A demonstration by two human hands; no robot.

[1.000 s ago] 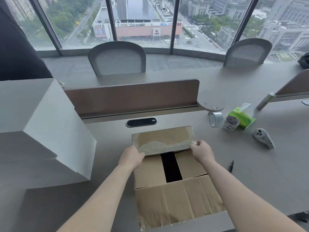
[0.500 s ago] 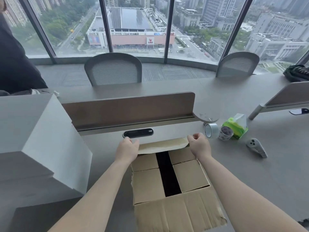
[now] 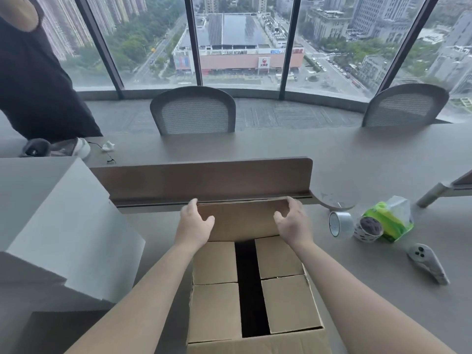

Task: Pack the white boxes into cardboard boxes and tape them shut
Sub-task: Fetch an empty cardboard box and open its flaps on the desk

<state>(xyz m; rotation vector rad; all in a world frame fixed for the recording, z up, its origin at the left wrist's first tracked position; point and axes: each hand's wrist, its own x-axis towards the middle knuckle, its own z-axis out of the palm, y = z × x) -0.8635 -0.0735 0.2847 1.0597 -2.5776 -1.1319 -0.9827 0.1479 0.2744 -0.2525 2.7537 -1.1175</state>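
A brown cardboard box [image 3: 217,312] stands on the grey table in front of me. Its two side flaps are folded in, with a dark gap between them. The far flap [image 3: 242,221] is tilted up toward me. My left hand [image 3: 195,226] grips the flap's left edge, thumb behind its top. My right hand [image 3: 293,223] grips the right edge the same way. A stack of large white boxes [image 3: 63,226] sits at the left, close to the cardboard box. A roll of clear tape [image 3: 341,223] stands on edge to the right.
A brown desk divider [image 3: 204,180] runs just behind the box. Beside the tape are a patterned roll [image 3: 367,228], a green tissue pack [image 3: 390,221] and a grey controller [image 3: 426,261]. Two chairs stand beyond the table. A person in dark clothes [image 3: 38,72] is at the far left.
Both hands have swung the far flap from lying flat outward up and over toward me, so its plain inner face now shows. The camera has tilted upward.
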